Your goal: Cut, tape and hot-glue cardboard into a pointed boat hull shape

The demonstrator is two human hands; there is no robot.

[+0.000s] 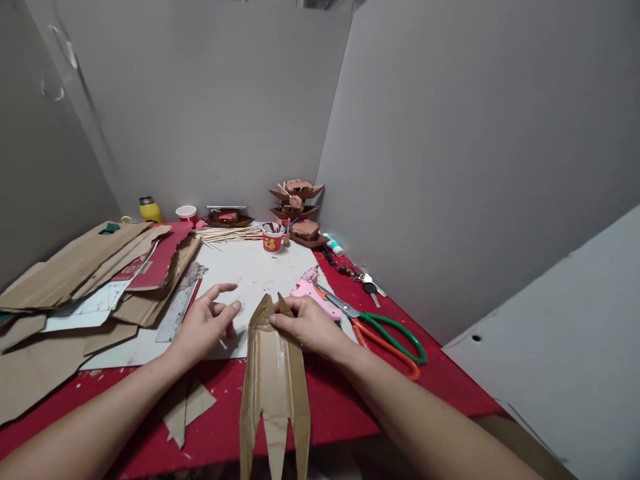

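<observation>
A long folded cardboard piece (pixel 275 373) reaches from the white sheet out past the table's front edge. Its near end is cut into pointed strips, and its far end comes to folded tips. My right hand (pixel 307 323) grips the far right side, thumb on top. To the left, my left hand (pixel 210 317) hovers with fingers apart and curved, touching no part of the cardboard. Just beyond my right hand lie a pink glue gun (pixel 313 290) and scissors (pixel 385 333) with green and orange handles. Small cardboard offcuts (pixel 187 407) rest near the front edge.
Cardboard sheets (pixel 75 267) are piled at the left beside a clear ruler (pixel 180 307). Thin sticks (pixel 227 234), a red paper cup (pixel 272 239) and brown model boats (pixel 299 200) stand at the back. Keys (pixel 370 287) lie by the right wall.
</observation>
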